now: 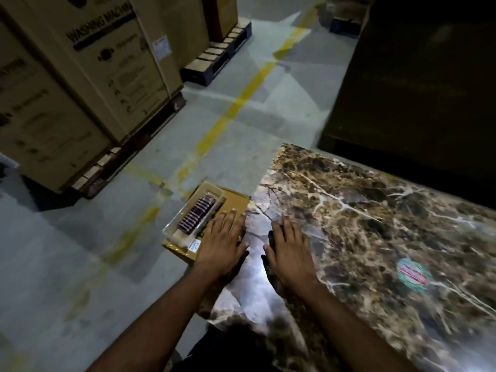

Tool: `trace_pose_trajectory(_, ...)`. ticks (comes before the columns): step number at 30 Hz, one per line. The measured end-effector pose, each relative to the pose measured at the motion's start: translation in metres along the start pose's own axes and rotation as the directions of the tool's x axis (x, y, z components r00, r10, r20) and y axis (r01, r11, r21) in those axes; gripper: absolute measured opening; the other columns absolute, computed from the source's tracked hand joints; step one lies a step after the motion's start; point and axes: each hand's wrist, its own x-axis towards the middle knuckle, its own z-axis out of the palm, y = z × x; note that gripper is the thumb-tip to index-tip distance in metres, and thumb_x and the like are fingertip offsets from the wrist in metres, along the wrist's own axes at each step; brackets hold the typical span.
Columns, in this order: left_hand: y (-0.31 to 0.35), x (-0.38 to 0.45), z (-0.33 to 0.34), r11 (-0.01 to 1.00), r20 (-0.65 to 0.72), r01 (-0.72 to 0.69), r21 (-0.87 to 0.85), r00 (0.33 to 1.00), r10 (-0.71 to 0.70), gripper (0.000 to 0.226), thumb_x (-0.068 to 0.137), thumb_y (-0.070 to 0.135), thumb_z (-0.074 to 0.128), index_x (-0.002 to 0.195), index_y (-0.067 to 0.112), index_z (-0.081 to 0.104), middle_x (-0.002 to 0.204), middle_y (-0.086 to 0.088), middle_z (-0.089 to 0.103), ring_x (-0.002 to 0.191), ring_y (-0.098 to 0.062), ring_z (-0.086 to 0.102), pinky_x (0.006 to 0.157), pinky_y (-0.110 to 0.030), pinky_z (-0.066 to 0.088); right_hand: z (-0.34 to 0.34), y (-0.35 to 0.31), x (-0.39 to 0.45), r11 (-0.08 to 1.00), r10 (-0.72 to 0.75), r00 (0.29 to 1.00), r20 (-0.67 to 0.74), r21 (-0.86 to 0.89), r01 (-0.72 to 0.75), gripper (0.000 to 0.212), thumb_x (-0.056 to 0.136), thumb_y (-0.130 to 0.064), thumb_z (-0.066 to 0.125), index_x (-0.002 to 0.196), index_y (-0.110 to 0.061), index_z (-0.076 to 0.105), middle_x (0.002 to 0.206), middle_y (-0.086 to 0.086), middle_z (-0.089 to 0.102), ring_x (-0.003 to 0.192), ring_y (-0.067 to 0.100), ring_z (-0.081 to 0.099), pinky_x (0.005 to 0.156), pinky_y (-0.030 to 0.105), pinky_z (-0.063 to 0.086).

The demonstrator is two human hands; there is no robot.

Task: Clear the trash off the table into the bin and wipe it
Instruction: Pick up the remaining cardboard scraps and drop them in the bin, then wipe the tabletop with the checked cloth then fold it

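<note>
A brown marble-patterned table (362, 210) fills the right half of the view. My left hand (222, 242) lies flat with straight fingers across the table's left edge, partly over a cardboard box (233, 200) standing on the floor beside the table. Inside the box is a clear plastic tray (193, 213) holding a purple ribbed item. My right hand (288, 248) rests flat on the tabletop, fingers straight, a short gap from the left hand. Neither hand holds anything. A round green and red sticker (412, 273) lies on the table to the right.
Large washing-machine cartons (88, 71) stand on pallets to the left. A yellow line (241, 98) runs along the grey floor. A dark bulky object (418, 89) stands behind the table at the right.
</note>
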Motion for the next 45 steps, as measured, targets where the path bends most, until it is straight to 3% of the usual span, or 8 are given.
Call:
trace_pose_trajectory(9,-0.155,0.056,0.048,0.997,0.146,0.041,-0.066,0.989,-0.031,0.070,0.100,0.054,0.038,0.158,0.019,0.021,0.160,-0.007,0.032,0.148,-0.030,0.026,0.117,-0.045,0.028,0.046,-0.122,0.117,0.984,-0.092,0.990,0.105,-0.145,0.107,0.061,0.094,-0.046,0.054,0.145,-0.015,0.047,0.151,0.012,0.048,0.135,0.033,0.046,0.106,0.049,0.040)
trace_pose_trajectory(17,-0.243,0.109,0.128,0.971,0.334,0.090,-0.223,0.943,-0.011,0.032,0.092,0.030,0.055,0.116,0.012,0.066,0.115,-0.013,0.066,0.100,-0.033,0.065,0.080,-0.035,0.052,0.097,-0.168,0.176,0.986,-0.076,0.967,0.242,-0.129,0.109,0.061,0.102,-0.045,0.043,0.155,-0.017,0.029,0.160,0.009,0.034,0.147,0.029,0.030,0.116,0.050,0.029)
trace_pose_trajectory(21,-0.248,0.129,0.154,0.932,0.401,0.174,-0.318,0.916,-0.034,0.025,0.095,0.028,0.061,0.120,0.024,0.064,0.110,0.004,0.067,0.096,-0.007,0.062,0.066,-0.003,0.045,0.115,-0.172,0.181,0.990,-0.064,0.964,0.259,-0.102,0.093,0.060,0.103,-0.045,0.040,0.156,-0.019,0.027,0.162,0.010,0.031,0.149,0.030,0.027,0.118,0.053,0.026)
trace_pose_trajectory(24,-0.244,0.136,0.182,0.906,0.415,0.274,-0.322,0.901,-0.125,0.035,0.086,0.050,0.062,0.117,0.035,0.062,0.097,0.006,0.065,0.094,-0.015,0.065,0.068,-0.019,0.053,0.124,-0.174,0.181,0.994,-0.042,0.962,0.271,-0.086,0.068,0.060,0.102,-0.045,0.040,0.156,-0.020,0.027,0.162,0.010,0.031,0.149,0.031,0.028,0.117,0.053,0.028)
trace_pose_trajectory(29,-0.245,0.140,0.202,0.924,0.489,0.226,-0.309,0.871,-0.050,0.053,0.092,0.050,0.045,0.137,0.022,0.053,0.135,-0.007,0.057,0.123,-0.030,0.056,0.102,-0.045,0.047,0.124,-0.177,0.183,0.997,-0.035,0.964,0.263,-0.057,0.052,0.059,0.101,-0.047,0.039,0.154,-0.021,0.029,0.162,0.009,0.030,0.149,0.031,0.026,0.116,0.052,0.027)
trace_pose_trajectory(34,-0.252,0.129,0.177,0.955,0.186,0.090,-0.283,0.982,-0.037,0.060,0.094,0.054,0.040,0.137,0.015,0.057,0.135,-0.006,0.060,0.118,-0.026,0.060,0.103,-0.042,0.049,0.113,-0.180,0.183,1.000,-0.025,0.970,0.241,-0.009,0.028,0.059,0.100,-0.043,0.047,0.153,-0.024,0.029,0.162,0.007,0.029,0.149,0.028,0.024,0.118,0.050,0.027)
trace_pose_trajectory(40,-0.230,0.122,0.100,0.859,0.059,0.165,-0.484,0.986,-0.156,0.023,0.089,0.028,0.067,0.111,0.019,0.069,0.111,-0.006,0.066,0.095,-0.028,0.064,0.083,-0.035,0.052,0.079,-0.177,0.169,0.997,-0.070,0.980,0.184,0.026,0.066,0.059,0.102,-0.039,0.046,0.155,-0.023,0.026,0.164,0.008,0.026,0.151,0.029,0.021,0.117,0.050,0.027)
trace_pose_trajectory(45,-0.190,0.099,0.036,0.751,-0.085,0.103,-0.652,0.974,-0.208,0.025,0.083,0.010,0.075,0.103,0.026,0.071,0.105,0.005,0.070,0.091,-0.013,0.066,0.085,-0.026,0.054,0.050,-0.150,0.140,0.984,-0.050,0.992,0.120,0.175,0.029,0.059,0.103,-0.045,0.042,0.157,-0.025,0.027,0.164,0.005,0.027,0.147,0.026,0.026,0.114,0.045,0.032)
